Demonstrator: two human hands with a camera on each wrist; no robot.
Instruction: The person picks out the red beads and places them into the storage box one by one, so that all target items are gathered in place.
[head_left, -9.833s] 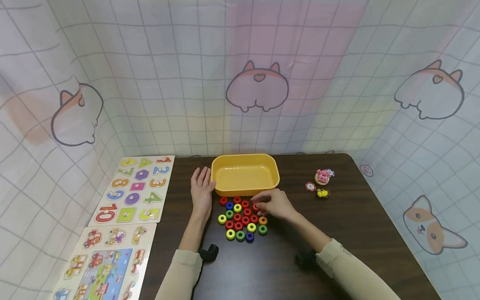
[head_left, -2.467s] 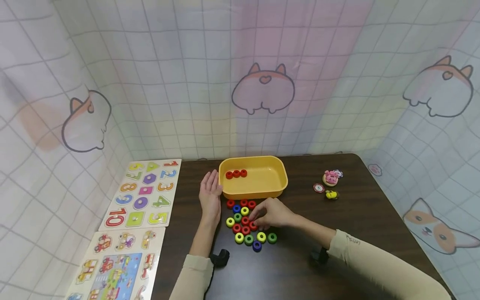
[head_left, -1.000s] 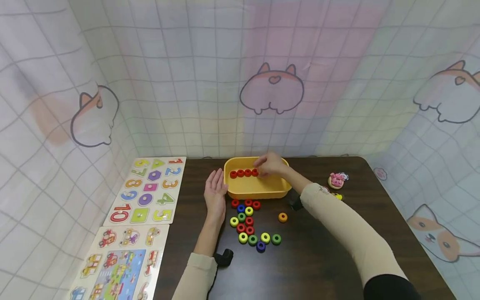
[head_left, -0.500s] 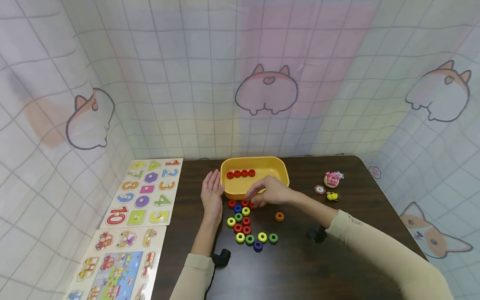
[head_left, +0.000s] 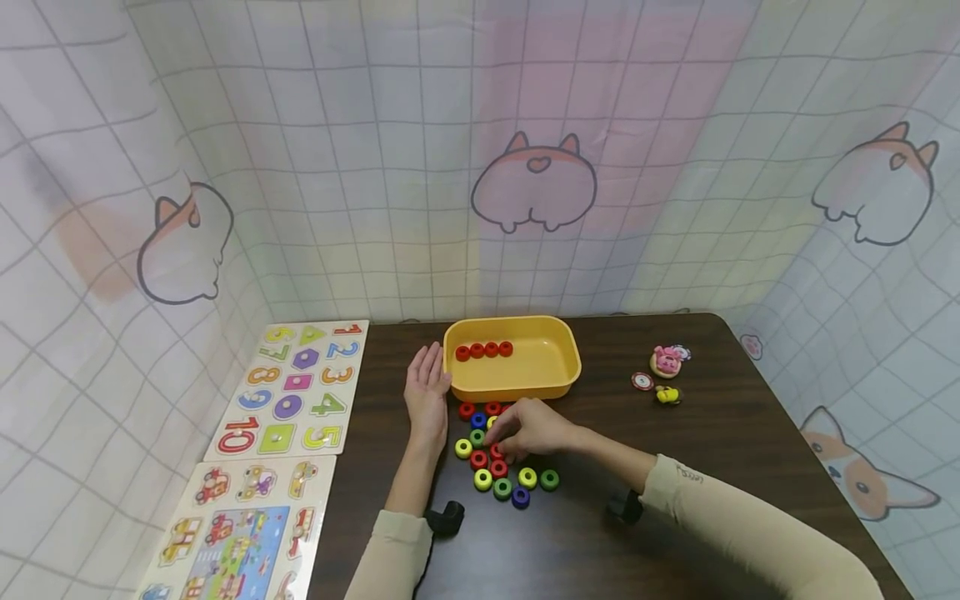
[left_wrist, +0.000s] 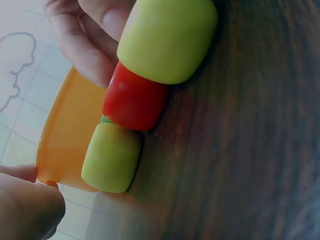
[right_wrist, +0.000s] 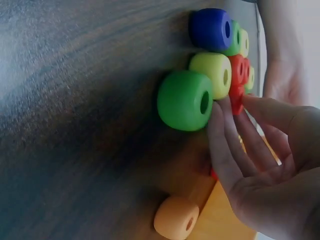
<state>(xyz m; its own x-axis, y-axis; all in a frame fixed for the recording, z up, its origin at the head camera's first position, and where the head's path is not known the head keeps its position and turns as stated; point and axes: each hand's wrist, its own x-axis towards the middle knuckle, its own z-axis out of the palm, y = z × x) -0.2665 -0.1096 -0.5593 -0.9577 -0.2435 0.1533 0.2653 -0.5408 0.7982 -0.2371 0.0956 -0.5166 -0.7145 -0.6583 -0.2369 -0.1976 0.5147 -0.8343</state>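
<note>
My left hand point(head_left: 427, 400) lies with straight fingers along the left side of the yellow tray point(head_left: 517, 390); in the left wrist view its fingertips are right at the tray wall. A row of several red beads point(head_left: 477, 351) sits inside the tray. In front of it my right hand point(head_left: 536, 429) reaches into the loose beads, thumb and finger pinching a red bead point(right_wrist: 236, 102). Around that bead are other red ones point(head_left: 478, 459), yellow ones point(head_left: 483, 479), green ones point(head_left: 502, 489) and blue ones point(head_left: 521, 497). An orange bead point(right_wrist: 176, 218) is hidden by my right hand in the head view.
Two puzzle boards, one with numbers point(head_left: 288, 383) and one with vehicles point(head_left: 236, 525), lie at the left. A pink figure point(head_left: 666, 360), a yellow toy point(head_left: 667, 395) and a red-rimmed chip point(head_left: 642, 381) are at the right. A patterned curtain point(head_left: 420, 167) surrounds the table.
Several red beads have gone from the table into the tray, which held none at first. My right hand has since moved from the tray back down onto the loose beads. The left hand stays put.
</note>
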